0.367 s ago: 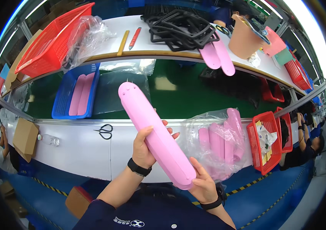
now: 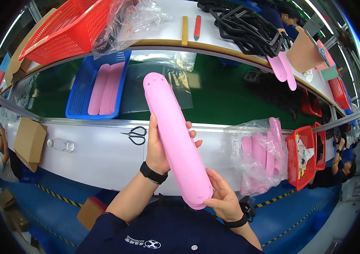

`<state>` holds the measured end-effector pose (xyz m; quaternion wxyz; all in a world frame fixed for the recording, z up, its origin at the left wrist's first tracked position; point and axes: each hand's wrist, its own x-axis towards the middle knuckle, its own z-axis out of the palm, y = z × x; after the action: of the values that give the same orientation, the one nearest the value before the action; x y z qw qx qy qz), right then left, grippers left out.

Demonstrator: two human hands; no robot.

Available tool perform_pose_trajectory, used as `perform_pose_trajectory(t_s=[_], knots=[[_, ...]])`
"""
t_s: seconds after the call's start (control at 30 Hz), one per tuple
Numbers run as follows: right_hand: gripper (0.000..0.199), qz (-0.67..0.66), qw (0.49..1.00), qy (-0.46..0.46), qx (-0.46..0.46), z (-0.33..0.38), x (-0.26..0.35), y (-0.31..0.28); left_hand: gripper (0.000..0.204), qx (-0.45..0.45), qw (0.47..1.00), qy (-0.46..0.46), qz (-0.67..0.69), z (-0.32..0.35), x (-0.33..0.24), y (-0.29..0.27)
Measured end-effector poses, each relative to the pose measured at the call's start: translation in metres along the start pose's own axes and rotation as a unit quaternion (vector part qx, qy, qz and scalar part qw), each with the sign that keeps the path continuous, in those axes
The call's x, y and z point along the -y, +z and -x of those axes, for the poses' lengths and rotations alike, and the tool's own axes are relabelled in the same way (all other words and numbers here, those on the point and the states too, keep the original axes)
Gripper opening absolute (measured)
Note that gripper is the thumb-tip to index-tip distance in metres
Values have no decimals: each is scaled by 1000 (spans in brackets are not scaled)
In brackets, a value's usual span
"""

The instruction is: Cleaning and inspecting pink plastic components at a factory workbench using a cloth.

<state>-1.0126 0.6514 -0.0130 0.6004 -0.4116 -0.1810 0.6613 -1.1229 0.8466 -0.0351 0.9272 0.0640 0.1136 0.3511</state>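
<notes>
A long pink plastic piece (image 2: 177, 142) with rounded ends and small holes near its far end slants above the white bench. My left hand (image 2: 159, 148) wraps around its middle, thumb on the near side and fingertips showing past the right edge. At the near end, my right hand (image 2: 224, 202) pinches the right corner between thumb and fingers. Black-handled scissors (image 2: 137, 136) lie on the bench left of the piece. To the right, a clear plastic bag (image 2: 247, 180) holds several similar pink pieces (image 2: 259, 150).
A blue basket (image 2: 72, 99) with pink pieces sits beyond the bench. Red baskets (image 2: 295, 169) stand at right. A bottle (image 2: 61, 145) and cardboard box (image 2: 29, 142) are at left. The upper shelf carries a red crate (image 2: 67, 36), black frames (image 2: 247, 31) and a bucket (image 2: 304, 53).
The pink piece has turned a little more upright, still in both hands. The view has shifted, so the bench things appear farther right.
</notes>
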Motion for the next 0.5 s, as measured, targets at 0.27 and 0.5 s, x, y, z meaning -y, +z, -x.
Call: perform_pose_trajectory(t_s=[0.27, 0.5], knots=[[84, 93, 995, -17, 28, -13, 6, 42, 65, 45, 999, -6, 21, 7, -27, -5], [82, 396, 910, -120, 15, -23, 13, 38, 61, 7, 999, -13, -31, 10, -18, -10]])
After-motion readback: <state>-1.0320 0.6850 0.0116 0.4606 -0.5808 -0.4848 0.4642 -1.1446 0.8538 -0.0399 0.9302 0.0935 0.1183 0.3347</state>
